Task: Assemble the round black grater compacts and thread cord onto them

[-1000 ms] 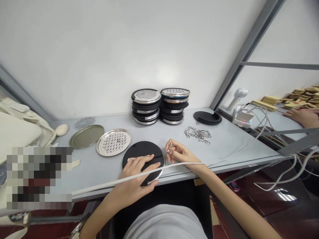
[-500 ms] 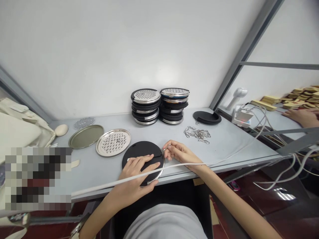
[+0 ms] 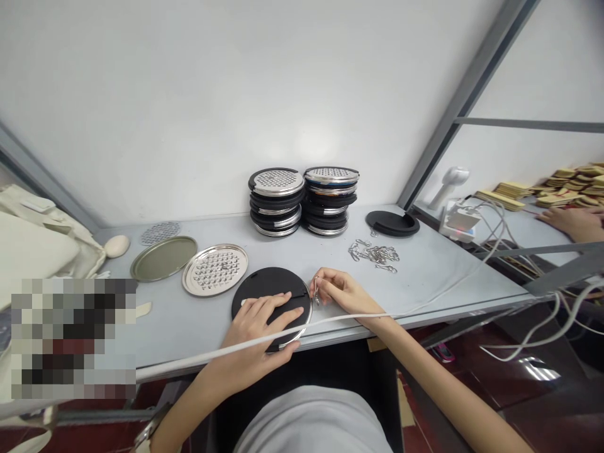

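Observation:
My left hand (image 3: 258, 327) lies over a black round plate (image 3: 271, 283) with a shiny metal rim, near the table's front edge. Its fingers are spread across the top and the thumb rests along the near rim. Beside the plate's right edge, my right hand (image 3: 340, 290) pinches a small metal clip (image 3: 316, 299). Whether the clip touches the plate I cannot tell. A pile of similar clips (image 3: 377, 253) lies farther back on the right. To the left of the plate sits a round metal grater disc (image 3: 215, 270) with raised teeth.
Two stacks of black-edged grater discs, a left stack (image 3: 276, 201) and a right stack (image 3: 330, 201), stand against the wall. A black ring-edged lid (image 3: 392, 222) lies right. An olive lid (image 3: 163, 258) is left. A white cable (image 3: 349, 317) crosses before my arms. Another person's hand (image 3: 573, 222) is far right.
My right hand has shifted slightly, and the small metal clip now hangs downward from its fingertips. The left hand and the black plate have stayed in place.

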### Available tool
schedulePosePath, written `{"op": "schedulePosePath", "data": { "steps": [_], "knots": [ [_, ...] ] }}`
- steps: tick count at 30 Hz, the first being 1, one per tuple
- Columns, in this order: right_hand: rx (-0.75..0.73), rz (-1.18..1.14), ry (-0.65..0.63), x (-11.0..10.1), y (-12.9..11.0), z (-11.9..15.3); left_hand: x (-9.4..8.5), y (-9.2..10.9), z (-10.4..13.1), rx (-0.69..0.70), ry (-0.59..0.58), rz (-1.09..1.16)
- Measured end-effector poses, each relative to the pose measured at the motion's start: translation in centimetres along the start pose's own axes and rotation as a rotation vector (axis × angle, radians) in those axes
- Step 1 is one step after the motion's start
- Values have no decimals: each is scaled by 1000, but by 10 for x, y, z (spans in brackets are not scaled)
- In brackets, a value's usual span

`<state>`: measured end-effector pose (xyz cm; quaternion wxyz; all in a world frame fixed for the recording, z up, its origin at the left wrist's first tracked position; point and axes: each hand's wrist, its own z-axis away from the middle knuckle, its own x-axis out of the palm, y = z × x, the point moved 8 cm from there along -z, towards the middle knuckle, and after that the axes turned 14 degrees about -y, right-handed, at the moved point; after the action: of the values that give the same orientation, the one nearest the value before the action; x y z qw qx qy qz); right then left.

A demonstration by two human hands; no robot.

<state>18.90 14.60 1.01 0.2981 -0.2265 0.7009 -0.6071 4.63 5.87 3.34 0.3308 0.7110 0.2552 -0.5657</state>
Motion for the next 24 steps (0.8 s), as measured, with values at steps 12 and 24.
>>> {"op": "schedulePosePath", "data": {
  "steps": [12,24],
  "knots": [
    [41,3,92,-5,11,-3,0,1,0,-6,-11,-12],
    [-1,-58,84,1,15,-5,0,1,0,-5,6,-10]
  ]
}}
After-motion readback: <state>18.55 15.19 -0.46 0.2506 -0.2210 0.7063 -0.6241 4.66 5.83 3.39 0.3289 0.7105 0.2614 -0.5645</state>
